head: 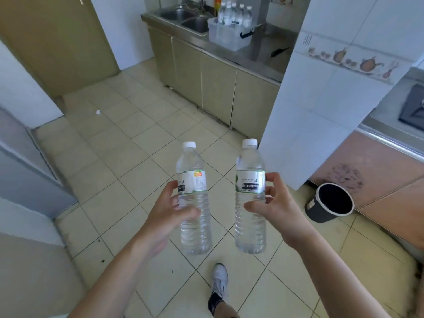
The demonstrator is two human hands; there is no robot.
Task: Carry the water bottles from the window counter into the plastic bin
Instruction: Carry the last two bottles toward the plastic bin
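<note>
Bottles in transit, one in each hand, with the bin far ahead on the counter.

Left hand (171,208) curls round the middle of the left bottle (193,198), thumb across the front, a fairly full hold; right hand (273,203) grips the right bottle (250,196) mostly by fingertips and thumb at the label, the looser grip of the two. Both bottles are upright, full and capped, above the tiled floor. Likely trouble: the right bottle slipping through that light pinch mid-stride. Further right, the black bucket (330,205) sits near the walking line, a trip risk. The plastic bin (229,37) already holds several bottles, so these two may knock them when set in.
</note>
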